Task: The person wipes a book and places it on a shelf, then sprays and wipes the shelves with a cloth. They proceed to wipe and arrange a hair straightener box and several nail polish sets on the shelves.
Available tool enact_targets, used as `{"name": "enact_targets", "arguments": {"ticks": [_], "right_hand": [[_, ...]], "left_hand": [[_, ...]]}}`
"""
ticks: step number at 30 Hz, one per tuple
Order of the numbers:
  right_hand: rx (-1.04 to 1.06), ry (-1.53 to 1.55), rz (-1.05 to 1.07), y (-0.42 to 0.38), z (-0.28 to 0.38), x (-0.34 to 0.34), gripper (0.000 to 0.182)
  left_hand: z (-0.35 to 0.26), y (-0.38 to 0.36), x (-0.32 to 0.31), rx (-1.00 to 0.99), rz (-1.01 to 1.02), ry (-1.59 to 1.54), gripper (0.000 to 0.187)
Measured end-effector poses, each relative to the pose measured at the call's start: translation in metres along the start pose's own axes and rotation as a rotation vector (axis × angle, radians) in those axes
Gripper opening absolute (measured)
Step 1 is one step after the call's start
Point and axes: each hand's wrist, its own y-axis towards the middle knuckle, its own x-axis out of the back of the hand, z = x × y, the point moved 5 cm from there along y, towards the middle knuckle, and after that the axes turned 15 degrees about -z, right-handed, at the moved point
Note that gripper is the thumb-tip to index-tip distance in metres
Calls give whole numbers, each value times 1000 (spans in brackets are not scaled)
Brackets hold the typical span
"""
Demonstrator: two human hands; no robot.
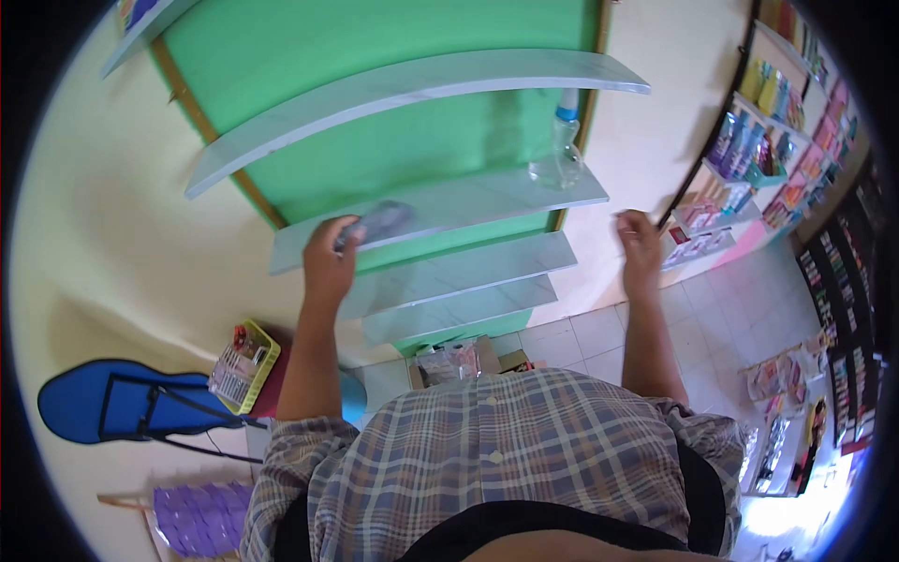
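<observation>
My left hand (330, 255) is closed around a dark grey cloth (382, 223), which looks bunched and slightly blurred. The cloth lies at the left part of a white marbled shelf (468, 202). At the right end of that same shelf stands a clear spray bottle (559, 159) with a blue and white top, upright. My right hand (638, 236) hangs in the air just right of the shelf's end, apart from the bottle. Its fingers are curled in, and I see nothing in them.
Another marbled shelf (421, 82) runs above, and lower shelves (459, 272) sit below, against a green back panel (375, 37). At left are a yellow basket (265, 375) with items and a blue guitar-shaped bag (84, 403). Stocked display racks (749, 140) line the right.
</observation>
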Motion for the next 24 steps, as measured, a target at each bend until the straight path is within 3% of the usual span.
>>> {"name": "enact_targets", "arguments": {"ticks": [1,2,3,4,5,7,8,9,10,11,13,15,17,21,24], "right_hand": [[-127,216,103,-17,7,-21,29],[-239,418,283,-33,4,-41,55],[-503,621,486,-56,21,-56,81],[-822,786,578,-76,42,-63,92],[-1003,983,658,-92,44,-68,91],[-1246,1119,492,-113,52,-78,70],[-1238,1119,484,-117,40,-76,70],[-1325,1174,363,-122,12,-73,54],[-1408,1227,243,-118,-9,-61,38],[-1403,1228,248,-109,-18,-41,38],[-1407,1098,76,-95,-38,4,17],[-1314,956,19,-88,-55,41,15],[-1378,869,-110,-79,-71,78,14],[-1412,854,-103,-71,-103,122,17],[-1429,789,-144,-53,-113,137,17]], "left_hand": [[-29,-2,-14,23,71,-145,20],[-57,-7,-27,52,146,-286,19],[-84,-13,-42,27,253,-361,20],[-110,-21,-59,-26,331,-508,22],[-137,-29,-72,-117,374,-550,23],[-167,-45,-92,-255,477,-567,35],[-176,-50,-107,-249,614,-619,41],[-185,-51,-114,-255,688,-663,42],[-184,-50,-131,-199,617,-688,45],[-189,-44,-148,-141,545,-710,48],[-183,-15,-170,103,333,-602,56],[-169,11,-203,189,234,-569,64],[-172,36,-226,219,45,-427,72],[-169,57,-269,190,-105,-278,71],[-164,59,-278,315,-72,-399,57]]}}
